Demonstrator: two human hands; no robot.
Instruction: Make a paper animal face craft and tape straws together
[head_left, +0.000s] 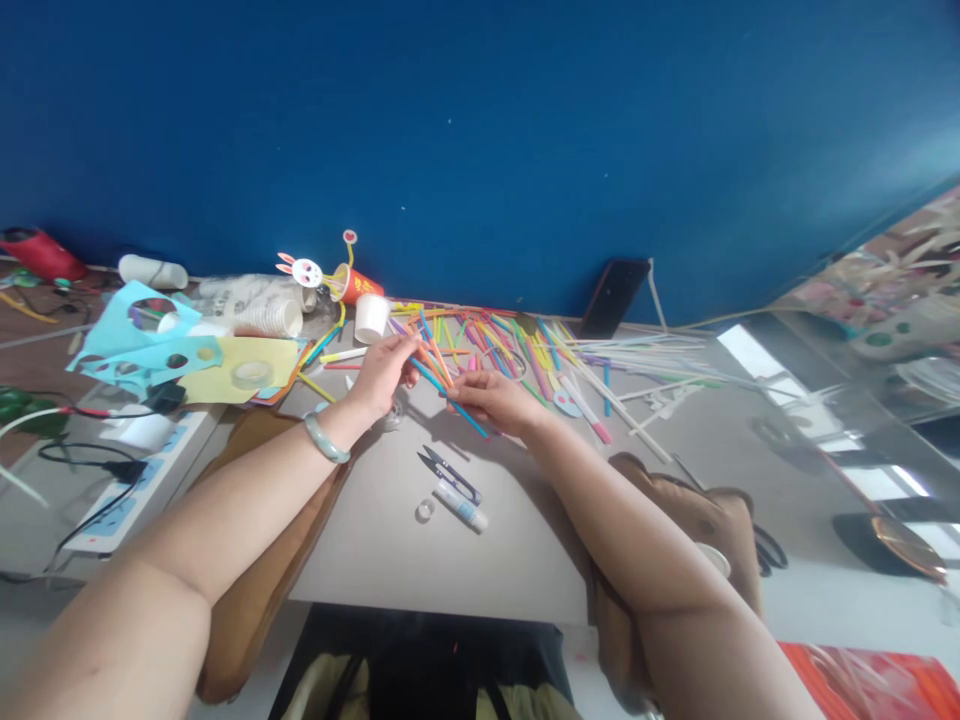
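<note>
Several thin drinking straws are held up between my two hands above the table. A blue straw (430, 376) slants down to the right, with orange straws (442, 366) close beside it. My left hand (385, 374), with a pale bangle (326, 438) at the wrist, pinches their upper left part. On the lower right, my right hand (495, 400) closes its fingers round them. Exactly how many straws each hand grips is hidden. Nearer to me lie thread snips (454, 474), a glue stick (460, 506) and a small round cap (425, 510).
Loose coloured straws (536, 355) spread behind my hands. A white paper cup (372, 318) and an orange cup (360, 286) with a rabbit face (307, 272) stand by the wall. At left are cut blue paper (135, 345) and a power strip (135, 485). A phone (613, 298) leans right.
</note>
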